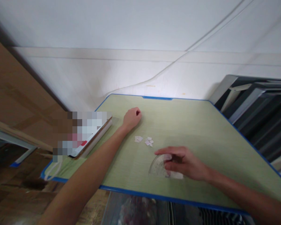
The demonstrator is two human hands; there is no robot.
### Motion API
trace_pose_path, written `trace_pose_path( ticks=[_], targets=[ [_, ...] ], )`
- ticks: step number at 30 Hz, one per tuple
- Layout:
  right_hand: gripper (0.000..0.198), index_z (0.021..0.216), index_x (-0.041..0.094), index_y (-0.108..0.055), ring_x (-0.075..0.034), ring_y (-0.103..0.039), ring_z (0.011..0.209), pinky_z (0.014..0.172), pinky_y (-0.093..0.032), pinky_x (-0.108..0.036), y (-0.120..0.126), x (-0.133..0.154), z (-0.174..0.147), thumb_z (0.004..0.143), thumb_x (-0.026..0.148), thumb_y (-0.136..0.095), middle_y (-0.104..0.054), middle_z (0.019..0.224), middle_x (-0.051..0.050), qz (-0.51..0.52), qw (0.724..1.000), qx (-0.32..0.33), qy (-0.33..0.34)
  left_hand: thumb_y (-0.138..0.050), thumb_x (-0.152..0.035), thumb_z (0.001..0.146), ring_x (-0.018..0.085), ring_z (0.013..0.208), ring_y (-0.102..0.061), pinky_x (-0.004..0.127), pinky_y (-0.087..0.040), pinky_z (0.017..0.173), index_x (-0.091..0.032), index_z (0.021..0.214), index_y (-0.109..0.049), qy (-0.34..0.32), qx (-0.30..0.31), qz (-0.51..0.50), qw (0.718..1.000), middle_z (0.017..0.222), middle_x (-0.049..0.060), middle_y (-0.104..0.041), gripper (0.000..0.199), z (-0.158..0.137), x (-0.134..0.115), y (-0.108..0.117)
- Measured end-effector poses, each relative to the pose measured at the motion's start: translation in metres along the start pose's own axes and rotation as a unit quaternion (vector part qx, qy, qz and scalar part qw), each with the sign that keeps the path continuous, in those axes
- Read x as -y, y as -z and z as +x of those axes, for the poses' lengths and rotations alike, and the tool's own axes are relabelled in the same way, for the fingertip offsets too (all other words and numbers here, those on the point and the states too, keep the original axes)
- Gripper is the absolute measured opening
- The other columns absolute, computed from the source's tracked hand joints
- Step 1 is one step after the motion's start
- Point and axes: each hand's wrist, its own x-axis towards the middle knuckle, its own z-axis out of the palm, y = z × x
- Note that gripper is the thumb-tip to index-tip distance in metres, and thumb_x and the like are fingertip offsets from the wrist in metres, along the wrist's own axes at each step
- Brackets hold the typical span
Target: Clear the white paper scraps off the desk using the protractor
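A clear plastic half-round protractor [157, 165] is in my right hand [184, 161], low over the near part of the green table. The thumb and fingers of that hand cover part of its right side. My left hand [131, 118] rests on the table farther back, curled into a loose fist with a dark hollow at the thumb side. I see nothing sticking out of it. Between the two hands lie two small groups of white paper scraps, a left group [138, 139] and a right group [149, 142].
The table [187, 122] has a blue edge and stands against a white wall. A box-like thing [98, 134], partly blurred out, lies on its left side with a white strap. Dark framed panels [259, 103] lean at the right; a cardboard sheet [21, 93] stands left.
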Motion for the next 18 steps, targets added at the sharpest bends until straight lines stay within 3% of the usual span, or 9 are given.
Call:
trace_pose_path(
  ticks=[4,8,13,18],
  targets=[
    [0.040,0.107,0.017,-0.056,-0.005,-0.039,0.042,0.039,-0.027,-0.017,0.015,-0.001,0.006,0.074,0.038,-0.063,-0.046,0.051,0.006,0.059,0.991,-0.119,-0.003,-0.041,-0.021,0.074,0.014,0.072,-0.053,0.026,-0.040,0.067,-0.015,0.076,-0.060,0.005,0.005,0.005,1.000,0.081,0.007,-0.065,0.020,0.001,0.000,0.000],
    [0.040,0.102,0.018,-0.055,-0.005,-0.038,0.045,0.039,-0.028,-0.016,0.028,-0.002,0.010,0.068,0.035,-0.068,-0.044,0.052,0.007,0.103,0.971,-0.215,0.011,-0.041,-0.021,0.074,0.015,0.073,-0.053,0.026,-0.040,0.068,-0.015,0.076,-0.061,0.006,0.006,0.004,1.000,0.082,0.007,-0.065,0.020,0.001,0.000,0.000],
    [0.058,0.110,0.023,-0.041,-0.005,-0.046,0.045,0.040,-0.037,-0.017,0.034,-0.004,0.012,0.062,0.026,-0.072,-0.048,0.063,0.008,0.098,0.972,-0.215,0.009,-0.041,-0.020,0.074,0.014,0.072,-0.053,0.026,-0.039,0.067,-0.015,0.075,-0.060,0.004,0.004,0.003,1.000,0.080,0.006,-0.065,0.020,0.001,-0.001,0.000],
    [0.049,0.103,0.022,-0.039,-0.007,-0.052,0.042,0.036,-0.037,-0.017,0.032,-0.006,0.015,0.065,0.028,-0.069,-0.050,0.066,0.008,0.037,0.980,-0.193,-0.027,-0.040,-0.020,0.074,0.014,0.071,-0.052,0.025,-0.039,0.066,-0.015,0.074,-0.060,0.000,0.001,0.004,1.000,0.079,0.005,-0.065,0.020,-0.001,-0.001,0.001]
  ],
)
